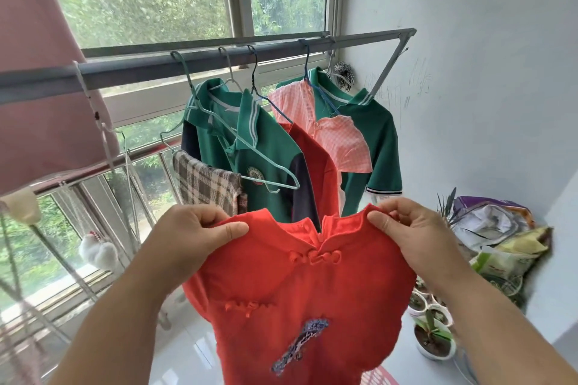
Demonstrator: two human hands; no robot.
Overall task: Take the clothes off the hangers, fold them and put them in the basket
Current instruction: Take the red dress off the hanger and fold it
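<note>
Red dress (300, 297), off its hanger, is held up by its shoulders: left hand (194, 237) and right hand (409, 228) each pinch one. Behind, green polo shirts (266, 150) hang on the grey rail (187, 61)

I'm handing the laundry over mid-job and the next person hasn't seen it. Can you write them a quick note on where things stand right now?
Hands: left grip and right grip each pinch a shoulder of the red dress, held up unfolded and off any hanger.
On the rail, all hanging: left green polo, right green polo, pink checked garment, second red garment, plaid cloth.
Basket: the pink slotted edge at the bottom of the view may be it; I can't be sure.
Done: red dress is off its hanger.
Left: fold it, put it in the basket, then do the rest.
</note>
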